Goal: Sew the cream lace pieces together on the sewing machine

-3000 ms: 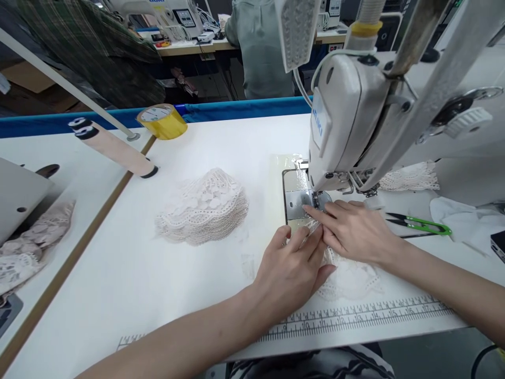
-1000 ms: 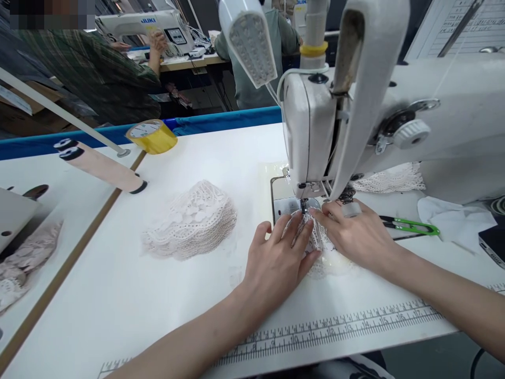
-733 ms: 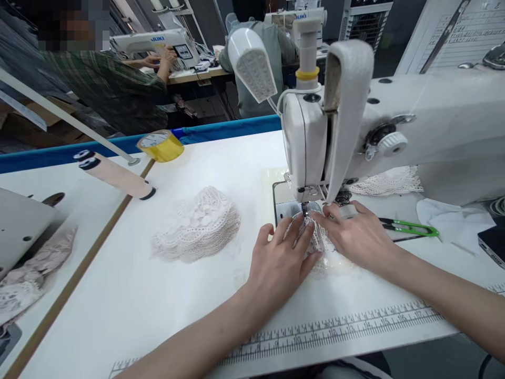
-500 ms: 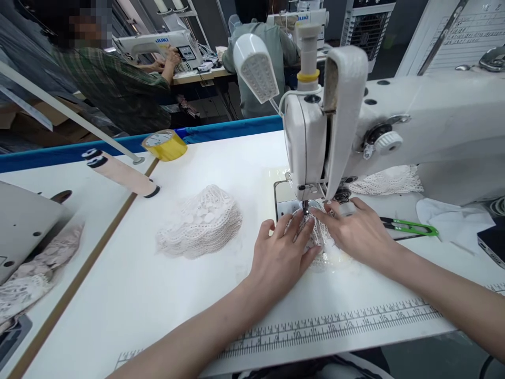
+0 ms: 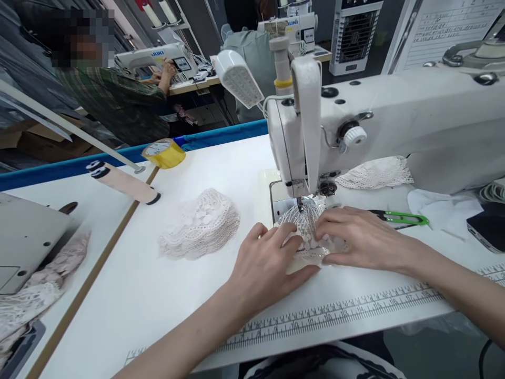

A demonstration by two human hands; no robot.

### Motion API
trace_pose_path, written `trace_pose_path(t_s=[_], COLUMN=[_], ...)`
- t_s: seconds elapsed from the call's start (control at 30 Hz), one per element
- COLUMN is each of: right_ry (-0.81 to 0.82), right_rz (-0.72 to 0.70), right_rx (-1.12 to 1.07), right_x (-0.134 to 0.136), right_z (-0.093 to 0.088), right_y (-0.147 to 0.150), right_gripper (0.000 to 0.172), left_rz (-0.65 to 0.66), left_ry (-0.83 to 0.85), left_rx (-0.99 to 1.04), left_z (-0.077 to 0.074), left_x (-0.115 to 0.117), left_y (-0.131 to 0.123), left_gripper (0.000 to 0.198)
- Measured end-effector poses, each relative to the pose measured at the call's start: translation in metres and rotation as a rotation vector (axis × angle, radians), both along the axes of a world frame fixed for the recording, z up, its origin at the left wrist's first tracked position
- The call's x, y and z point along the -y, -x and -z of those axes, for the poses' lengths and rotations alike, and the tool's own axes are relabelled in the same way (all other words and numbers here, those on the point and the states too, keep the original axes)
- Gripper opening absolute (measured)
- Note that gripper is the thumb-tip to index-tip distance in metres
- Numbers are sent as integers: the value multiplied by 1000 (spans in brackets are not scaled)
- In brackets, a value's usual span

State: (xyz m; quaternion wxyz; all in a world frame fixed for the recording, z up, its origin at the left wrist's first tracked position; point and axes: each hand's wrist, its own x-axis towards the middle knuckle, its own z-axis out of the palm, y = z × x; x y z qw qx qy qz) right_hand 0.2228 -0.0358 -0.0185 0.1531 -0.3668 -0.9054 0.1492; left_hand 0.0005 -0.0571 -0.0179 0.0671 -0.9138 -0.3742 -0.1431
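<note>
A white lace piece lies under the presser foot of the sewing machine, on its metal plate. My left hand rests on the near left edge of the lace, fingers bent, thumb stretched out apart from them. From the right, my right hand has its fingers and thumb closed about the lace's right side; the fingertips are partly hidden. To the left sits a stack of lace pieces, touched by neither hand.
Green-handled thread snips, a white cloth and more lace lie right of the needle. A yellow tape roll and a thread cone are at the left. A printed ruler runs along the front edge. Two people sit beyond.
Both hands have drawn back from the needle towards me, uncovering more of the lace. My right hand's fingers have curled in around the lace. The whole view has shifted slightly.
</note>
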Motion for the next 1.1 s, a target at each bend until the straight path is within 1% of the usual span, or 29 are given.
trace_pose_path(t_s=[0.03, 0.07, 0.1, 0.17, 0.23, 0.27, 0.33, 0.4, 0.43, 0.47, 0.5, 0.53, 0.6, 0.67, 0.7, 0.77, 0.8, 0.83, 0.9, 0.97, 1.03, 1.1], right_ry=[72, 117, 143, 159, 196, 236, 314, 326, 308, 288, 273, 264, 259, 245, 230, 158, 97, 25, -140, -282, -372, -400], right_rz=[-20, -33, -33, 8, 77, 106, 149, 170, 175, 181, 185, 189, 195, 187, 176, 155, 147, 142, 149, 183, 235, 273], right_rx=[-6, -15, -26, -58, -108, -140, -202, -238, -246, -251, -253, -255, -258, -250, -233, -178, -147, -119, -106, -141, -185, -213], right_x=[0, 0, -1, -1, -1, -1, 1, 2, 2, 3, 3, 4, 4, 5, 5, 4, 3, 2, 0, -2, -4, -6], right_z=[-1, -1, -1, 2, 4, 5, 6, 5, 5, 4, 3, 2, 1, 0, 0, 3, 5, 7, 12, 17, 20, 20], right_y=[-1, -2, -2, -2, -2, -2, -2, -1, -1, 0, 1, 2, 3, 4, 5, 6, 6, 7, 7, 6, 5, 5], right_gripper=[15, 9, 7, 11, 14, 15, 16, 16, 15, 15, 14, 15, 17, 17, 16, 27, 30, 29, 20, 22, 21, 20], left_rz=[25, 45, 59, 69, 25, -17, -117, -201, -225, -235, -236, -233, -222, -217, -215, -200, -190, -178, -147, -125, -96, -63], left_ry=[20, 24, 15, -3, 38, 94, 267, 430, 475, 491, 479, 447, 381, 371, 384, 426, 446, 467, 516, 554, 591, 653], left_rx=[-16, -30, -36, -16, 53, 98, 190, 238, 235, 213, 179, 143, 116, 165, 193, 206, 191, 172, 162, 179, 193, 209], left_z=[-1, 0, 1, 6, 8, 7, 2, -4, -7, -8, -8, -7, -5, -5, -6, -12, -15, -19, -25, -27, -27, -24], left_x=[1, 1, 2, 4, 6, 7, 8, 9, 9, 9, 9, 9, 6, 2, -1, -6, -9, -13, -21, -31, -43, -53], left_y=[1, 2, 2, 3, 3, 2, 0, -4, -6, -9, -11, -13, -14, -13, -11, -8, -7, -7, -8, -9, -9, -8], left_gripper=[38, 36, 30, 17, 17, 18, 18, 17, 18, 24, 31, 33, 23, 18, 18, 21, 23, 23, 18, 14, 13, 20])
